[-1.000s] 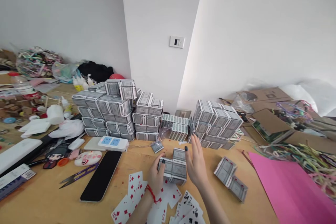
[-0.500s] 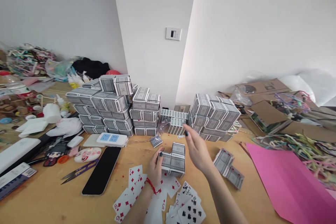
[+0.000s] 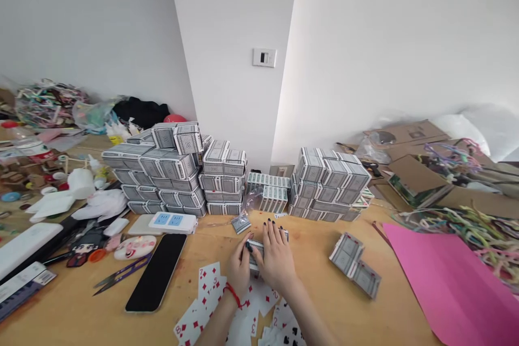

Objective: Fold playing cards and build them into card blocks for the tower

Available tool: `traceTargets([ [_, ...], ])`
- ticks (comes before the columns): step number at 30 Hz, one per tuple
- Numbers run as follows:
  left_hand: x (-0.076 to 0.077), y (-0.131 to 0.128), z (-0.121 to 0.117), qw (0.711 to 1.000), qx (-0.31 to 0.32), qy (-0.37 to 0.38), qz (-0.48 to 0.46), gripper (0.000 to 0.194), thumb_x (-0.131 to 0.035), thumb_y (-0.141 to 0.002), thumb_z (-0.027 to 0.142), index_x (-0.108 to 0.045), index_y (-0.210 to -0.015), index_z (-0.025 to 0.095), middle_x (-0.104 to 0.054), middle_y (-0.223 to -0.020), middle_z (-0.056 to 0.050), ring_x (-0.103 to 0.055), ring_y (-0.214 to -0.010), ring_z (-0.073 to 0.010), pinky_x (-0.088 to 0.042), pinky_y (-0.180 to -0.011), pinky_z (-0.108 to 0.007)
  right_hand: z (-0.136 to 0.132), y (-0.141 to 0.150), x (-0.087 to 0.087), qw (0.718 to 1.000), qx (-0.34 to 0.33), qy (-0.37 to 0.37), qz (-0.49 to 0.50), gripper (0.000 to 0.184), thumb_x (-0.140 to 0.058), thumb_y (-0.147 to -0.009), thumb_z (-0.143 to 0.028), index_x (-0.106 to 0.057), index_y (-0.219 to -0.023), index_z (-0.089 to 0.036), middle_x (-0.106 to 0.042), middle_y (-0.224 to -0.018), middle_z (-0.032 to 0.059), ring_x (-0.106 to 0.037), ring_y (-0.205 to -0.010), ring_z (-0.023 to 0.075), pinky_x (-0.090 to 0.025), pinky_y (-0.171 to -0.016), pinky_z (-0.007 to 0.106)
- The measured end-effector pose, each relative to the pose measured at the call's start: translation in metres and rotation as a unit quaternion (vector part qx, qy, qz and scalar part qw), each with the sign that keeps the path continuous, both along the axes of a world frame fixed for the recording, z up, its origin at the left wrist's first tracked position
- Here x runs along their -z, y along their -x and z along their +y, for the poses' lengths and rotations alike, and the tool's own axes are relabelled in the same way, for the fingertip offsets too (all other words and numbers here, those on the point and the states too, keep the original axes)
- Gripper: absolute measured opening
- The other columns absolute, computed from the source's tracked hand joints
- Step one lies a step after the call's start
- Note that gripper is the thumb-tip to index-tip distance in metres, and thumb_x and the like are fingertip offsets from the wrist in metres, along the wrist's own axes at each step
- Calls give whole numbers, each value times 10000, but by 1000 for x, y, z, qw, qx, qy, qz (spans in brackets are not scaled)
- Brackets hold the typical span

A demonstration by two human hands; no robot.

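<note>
A small block of folded playing cards (image 3: 254,259), grey-patterned, sits on the table in front of me, mostly hidden under my hands. My left hand (image 3: 238,265), with a red string on its wrist, grips the block's left side. Across its top lies my right hand (image 3: 276,254), fingers stretched out flat and its thumb near the left fingertips. Loose playing cards (image 3: 210,280) are spread face up beneath and beside my forearms. A smaller L-shaped card piece (image 3: 354,265) rests to the right. Just beyond my hands lies a small deck (image 3: 240,224) by crumpled clear plastic.
Tall stacks of card blocks stand at the back left (image 3: 170,165) and back right (image 3: 330,184). At left are a black phone (image 3: 157,273), purple scissors (image 3: 121,274) and a power strip (image 3: 173,221). Pink paper (image 3: 441,275) and cardboard boxes (image 3: 421,175) lie right.
My right hand has come down and left from the air onto the top of the card block. My left hand stays at the block's left side. The view has shifted slightly.
</note>
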State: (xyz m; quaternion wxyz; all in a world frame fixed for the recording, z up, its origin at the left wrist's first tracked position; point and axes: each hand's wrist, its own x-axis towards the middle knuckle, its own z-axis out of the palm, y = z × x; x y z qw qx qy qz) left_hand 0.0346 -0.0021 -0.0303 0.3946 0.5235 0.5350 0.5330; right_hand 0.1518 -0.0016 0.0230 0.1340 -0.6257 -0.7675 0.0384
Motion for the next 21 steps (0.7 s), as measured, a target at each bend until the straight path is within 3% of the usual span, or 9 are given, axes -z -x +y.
traceTargets([
  [4, -14, 7, 4, 991, -12, -4, 131, 371, -384, -851, 312, -599, -1120, 174, -621, -1155, -87, -562, -1084, -204, -458, -920, -343, 10, -11, -17, 998, 46, 34, 13, 416, -281, -922, -323, -559, -1186, -162, -527, -1278, 123, -442, -1197, 244, -303, -985, 376],
  [7, -34, 9, 19, 945, 6, 12, 326, 345, -348, -863, 241, -636, -1038, 169, -620, -1138, -86, -568, -1061, -172, -454, -906, -296, 24, -24, -19, 991, 94, 91, 17, 395, -297, -916, -267, -677, -930, -158, -675, -992, 141, -591, -985, 241, -418, -814, 333],
  [8, -41, 7, 27, 936, 16, 19, 350, 325, -367, -851, 214, -650, -1003, 162, -640, -1091, -92, -587, -1023, -172, -458, -889, -292, 29, -28, -18, 989, 107, 103, 17, 409, -296, -915, -269, -683, -889, -139, -687, -929, 154, -621, -915, 240, -438, -751, 319],
  [12, -57, -14, 54, 906, 61, 40, 416, 247, -460, -798, 223, -693, -749, 156, -687, -826, -106, -647, -809, -212, -492, -742, -319, 42, -35, -9, 983, 131, 128, 21, 401, -318, -904, -272, -691, -836, -141, -703, -874, 144, -658, -818, 220, -445, -658, 275],
  [16, -58, -33, 63, 880, 65, 53, 467, 283, -449, -790, 230, -685, -686, 112, -667, -849, -170, -646, -771, -250, -476, -688, -350, 47, -32, -5, 982, 132, 130, 23, 377, -356, -886, -287, -702, -807, -161, -712, -864, 127, -665, -814, 218, -446, -654, 264],
  [21, -55, -34, 62, 865, 73, 37, 495, 352, -386, -824, 244, -690, -693, 127, -662, -853, -150, -631, -797, -245, -453, -702, -340, 55, -25, -5, 984, 123, 125, 24, 415, -361, -876, -320, -714, -751, -140, -711, -832, 160, -667, -803, 240, -450, -680, 293],
])
